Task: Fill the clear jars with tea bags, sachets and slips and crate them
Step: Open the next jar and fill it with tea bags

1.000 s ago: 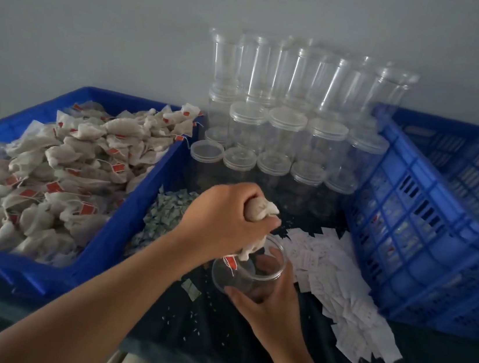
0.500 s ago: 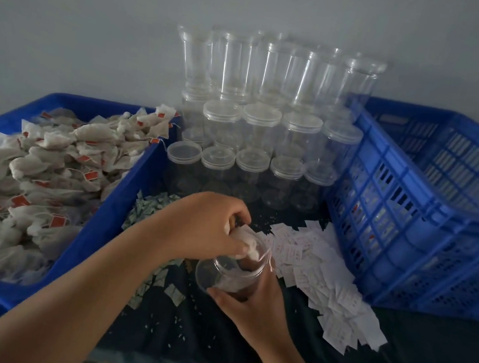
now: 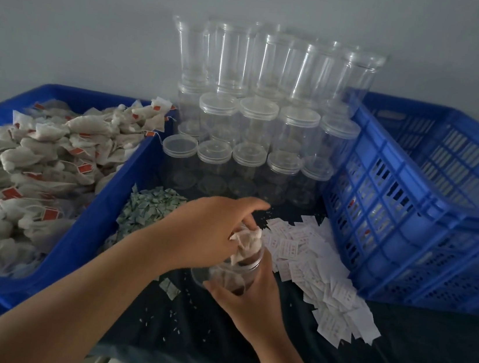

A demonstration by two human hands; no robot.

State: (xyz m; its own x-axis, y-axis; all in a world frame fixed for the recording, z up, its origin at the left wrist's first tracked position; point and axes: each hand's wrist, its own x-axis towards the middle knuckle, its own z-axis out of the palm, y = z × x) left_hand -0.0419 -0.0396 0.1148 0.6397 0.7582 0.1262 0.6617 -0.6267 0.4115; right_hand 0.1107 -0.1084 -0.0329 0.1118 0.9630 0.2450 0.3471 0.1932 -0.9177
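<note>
While right hand (image 3: 247, 299) grips one jar (image 3: 220, 271), left hand (image 3: 210, 232) pinches one bag (image 3: 247, 240) over it, five lidded jars (image 3: 249, 155) behind, left crate (image 3: 81, 239), right crate (image 3: 408, 234).

On a table (image 3: 424, 342) draped in dark cloth, our stock is laid out. Left of our left hand (image 3: 213, 232) stands a blue tray (image 3: 81, 236) heaped with tea bags (image 3: 37, 154). Just beyond that hand lies a pile of green sachets (image 3: 149, 209). Beyond both hands rise stacked clear jars (image 3: 249, 164). Right of our right hand (image 3: 250, 298), white slips (image 3: 327, 272) fan out beside a blue crate (image 3: 408, 234). Pale grains (image 3: 173, 313) fleck the cloth near our wrists.
</note>
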